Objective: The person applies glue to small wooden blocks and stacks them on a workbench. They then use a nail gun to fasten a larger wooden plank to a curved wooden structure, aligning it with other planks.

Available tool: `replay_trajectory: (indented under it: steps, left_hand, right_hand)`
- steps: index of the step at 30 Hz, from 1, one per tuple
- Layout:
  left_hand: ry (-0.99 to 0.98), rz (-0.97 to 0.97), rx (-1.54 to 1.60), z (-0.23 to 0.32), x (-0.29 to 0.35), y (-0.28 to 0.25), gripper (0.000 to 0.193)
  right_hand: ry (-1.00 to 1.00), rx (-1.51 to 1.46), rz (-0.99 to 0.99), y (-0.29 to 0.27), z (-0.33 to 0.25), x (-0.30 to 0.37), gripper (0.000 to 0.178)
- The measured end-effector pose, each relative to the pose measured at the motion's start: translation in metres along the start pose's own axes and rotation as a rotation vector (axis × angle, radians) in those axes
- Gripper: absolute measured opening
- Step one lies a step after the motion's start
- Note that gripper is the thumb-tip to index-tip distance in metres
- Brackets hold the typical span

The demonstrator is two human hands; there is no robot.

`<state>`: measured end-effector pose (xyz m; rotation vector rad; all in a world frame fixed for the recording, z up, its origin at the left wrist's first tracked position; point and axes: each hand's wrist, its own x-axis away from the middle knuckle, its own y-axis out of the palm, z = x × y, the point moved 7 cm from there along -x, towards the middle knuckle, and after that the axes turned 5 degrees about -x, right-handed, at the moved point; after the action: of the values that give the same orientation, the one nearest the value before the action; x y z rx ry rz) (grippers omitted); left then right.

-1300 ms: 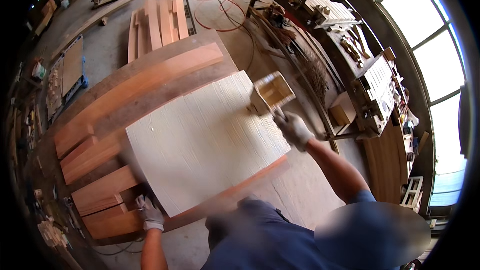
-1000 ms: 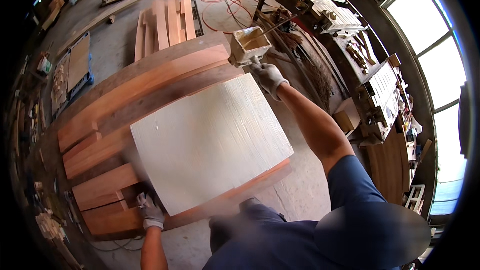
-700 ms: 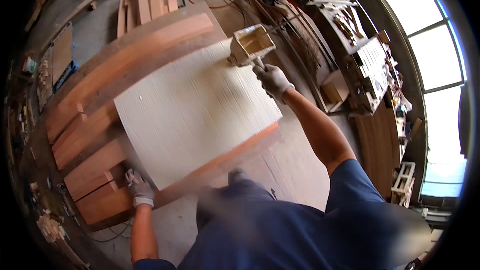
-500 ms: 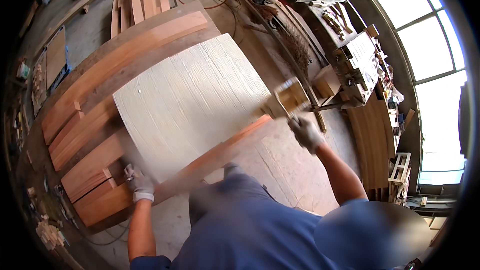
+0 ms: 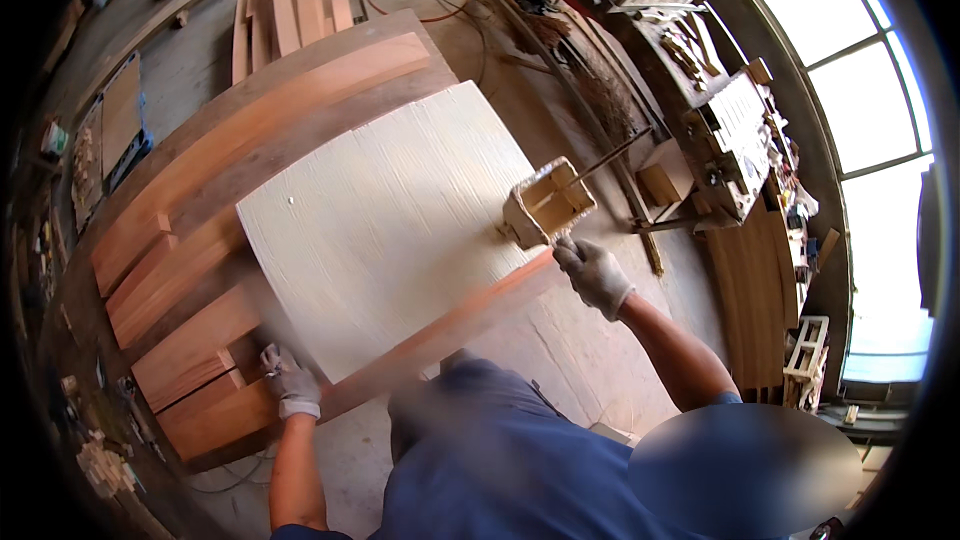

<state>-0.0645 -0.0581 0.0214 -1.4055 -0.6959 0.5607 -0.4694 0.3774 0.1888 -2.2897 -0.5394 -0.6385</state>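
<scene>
A large white panel (image 5: pixel 380 210) with streaky, ridged pale coating lies on the worktable. My right hand (image 5: pixel 596 276), in a pale work glove, is closed round the handle of a small open box-shaped spreader (image 5: pixel 548 205), crusted with a whitish coating. The spreader stands at the panel's right edge, a thin stick leaning out of it. My left hand (image 5: pixel 290 380), also gloved, lies with fingers stretched out at the table's near-left side, beside the panel's lower-left corner and touching a reddish wood board (image 5: pixel 225 410).
Several reddish boards (image 5: pixel 190 280) lie on the table left of the panel, and a long one (image 5: pixel 290 105) runs behind it. Further off is a stack of planks (image 5: pixel 290 10). On the right stand a cluttered metal rack (image 5: pixel 600 90), a cardboard box (image 5: pixel 667 172) and large windows (image 5: pixel 870 110).
My right hand has moved left with the spreader, which now looks sharper and stands over the panel's right edge. My left hand has stayed beside the boards. The whole view has shifted slightly.
</scene>
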Motion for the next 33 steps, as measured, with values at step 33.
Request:
replay_trajectory:
  steps: [33]
  left_hand:
    - [0.084,-0.01,0.107,0.029,-0.005,-0.024,0.039]
  right_hand:
    - [0.135,0.0,0.11,0.011,0.053,0.131,0.044]
